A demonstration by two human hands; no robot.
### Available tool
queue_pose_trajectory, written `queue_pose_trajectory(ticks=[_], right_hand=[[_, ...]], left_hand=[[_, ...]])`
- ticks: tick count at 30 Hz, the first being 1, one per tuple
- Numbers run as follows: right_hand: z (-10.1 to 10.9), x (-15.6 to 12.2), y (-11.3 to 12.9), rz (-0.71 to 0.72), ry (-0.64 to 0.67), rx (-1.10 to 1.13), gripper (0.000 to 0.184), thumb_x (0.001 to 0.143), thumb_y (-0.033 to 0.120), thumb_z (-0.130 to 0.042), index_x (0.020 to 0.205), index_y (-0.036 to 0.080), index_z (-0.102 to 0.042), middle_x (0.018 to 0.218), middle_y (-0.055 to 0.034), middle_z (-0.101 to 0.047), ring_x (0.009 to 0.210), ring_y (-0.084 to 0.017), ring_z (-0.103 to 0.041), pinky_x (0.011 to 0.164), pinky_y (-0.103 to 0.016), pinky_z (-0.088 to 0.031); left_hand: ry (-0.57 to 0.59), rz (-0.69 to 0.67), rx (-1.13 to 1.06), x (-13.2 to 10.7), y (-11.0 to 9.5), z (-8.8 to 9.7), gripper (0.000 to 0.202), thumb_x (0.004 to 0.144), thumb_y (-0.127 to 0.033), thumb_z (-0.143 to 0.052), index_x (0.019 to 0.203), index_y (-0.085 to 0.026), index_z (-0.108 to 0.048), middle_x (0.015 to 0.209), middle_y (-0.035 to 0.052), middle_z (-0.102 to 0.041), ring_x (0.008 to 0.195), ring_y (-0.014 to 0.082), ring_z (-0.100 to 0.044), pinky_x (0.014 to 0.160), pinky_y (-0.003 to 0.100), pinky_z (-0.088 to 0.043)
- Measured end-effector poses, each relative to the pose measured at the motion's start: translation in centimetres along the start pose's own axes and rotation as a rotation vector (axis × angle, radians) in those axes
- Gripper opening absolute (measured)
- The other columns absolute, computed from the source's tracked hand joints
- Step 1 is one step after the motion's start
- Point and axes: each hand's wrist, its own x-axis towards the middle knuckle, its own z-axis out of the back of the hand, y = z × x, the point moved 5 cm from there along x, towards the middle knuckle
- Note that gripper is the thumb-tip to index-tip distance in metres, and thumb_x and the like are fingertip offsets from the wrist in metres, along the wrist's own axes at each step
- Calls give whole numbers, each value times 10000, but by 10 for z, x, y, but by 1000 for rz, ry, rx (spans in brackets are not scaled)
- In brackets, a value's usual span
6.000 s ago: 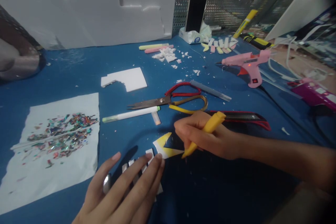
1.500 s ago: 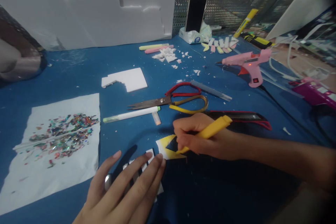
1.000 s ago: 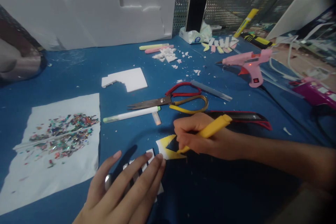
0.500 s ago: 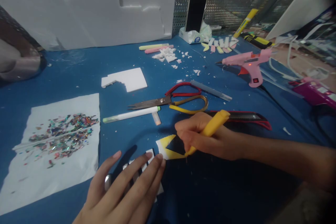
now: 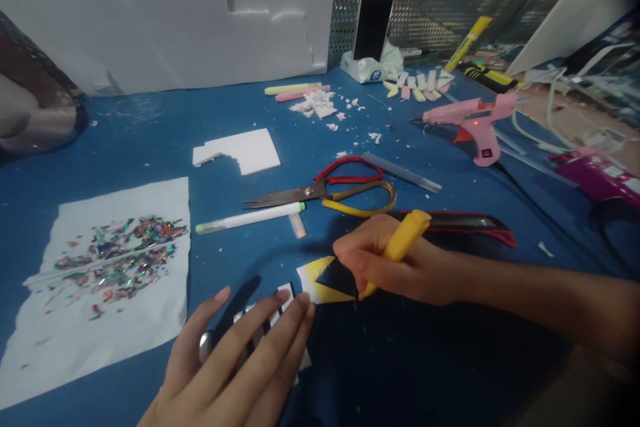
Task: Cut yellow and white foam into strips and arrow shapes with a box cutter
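My right hand [image 5: 395,267] is closed round a yellow marker [image 5: 400,243], its tip down at the right edge of a small white foam piece [image 5: 320,280] that carries yellow colouring and a dark triangle. My left hand [image 5: 235,360] lies flat with fingers stretched out, pressing on white foam strips [image 5: 287,293] just left of that piece. Both rest on the blue table [image 5: 150,133].
Scissors [image 5: 330,190], a white pen [image 5: 250,217] and a red-edged cutter [image 5: 465,223] lie just beyond my right hand. A pink glue gun [image 5: 473,123] sits at right, white paper with glitter bits [image 5: 100,267] at left, a foam slab [image 5: 240,150] and a propped phone [image 5: 375,13] farther back.
The marker tip has slid from the middle of the foam piece to its right edge, uncovering the dark triangle. My left hand has stayed put.
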Motion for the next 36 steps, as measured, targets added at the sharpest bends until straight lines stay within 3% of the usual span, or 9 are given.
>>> queue_pose_trajectory(ticks=[5,11,16,20,24,28,33,36], right_hand=[[2,0,-1,-17,-49,-4,307,934,295,-500,671,138,-484,627,44,-429,558,-57,-392,513,-181,-319],[1,-1,0,9,-6,-5,389,955,305,-447,602,145,-413,603,39,-420,545,-57,-392,494,-189,-285],[0,-1,-1,-39,-18,-52,296,924,333,-527,703,139,-492,640,41,-449,579,-58,-403,512,-176,-306],[-1,0,-1,-1,7,-9,352,934,299,-507,629,144,-422,602,50,-407,547,-49,-381,491,-172,-281],[1,0,-4,-34,-23,-7,237,909,294,-552,731,146,-499,656,41,-461,590,-63,-415,521,-169,-324],[-1,0,-2,-3,20,9,342,928,292,-513,629,144,-439,601,50,-405,536,-52,-378,482,-171,-286],[1,0,-3,-38,-28,-23,233,909,283,-555,733,142,-496,661,42,-464,594,-59,-415,526,-165,-332],[-1,0,-2,-26,-5,-13,325,913,275,-541,638,146,-426,609,54,-398,554,-51,-373,493,-164,-297]], left_hand=[[5,-9,-6,-1,0,1,361,955,-203,-366,1239,-161,-587,1337,15,-567,1169,212,-527,1179,501,-133],[25,-11,-7,-1,1,0,376,948,-181,-356,1250,-155,-577,1353,22,-552,1183,218,-517,1176,508,-129],[37,-8,-7,-1,1,-1,380,954,-182,-347,1263,-162,-567,1367,15,-538,1210,215,-497,1180,506,-121],[23,-5,-8,-2,1,0,371,974,-236,-335,1246,-182,-581,1364,0,-541,1202,200,-505,1187,486,-120],[4,-2,-6,-2,1,1,372,957,-188,-345,1248,-173,-577,1348,3,-557,1184,203,-517,1184,490,-130],[-6,-7,-15,-1,1,1,374,941,-166,-367,1255,-142,-568,1332,22,-572,1159,213,-530,1175,497,-141],[28,-7,-19,0,1,-1,377,950,-172,-354,1265,-142,-559,1331,25,-573,1172,220,-523,1172,508,-135],[1,-1,-7,-2,0,0,371,952,-173,-360,1261,-138,-562,1340,30,-564,1175,224,-521,1170,518,-148]])
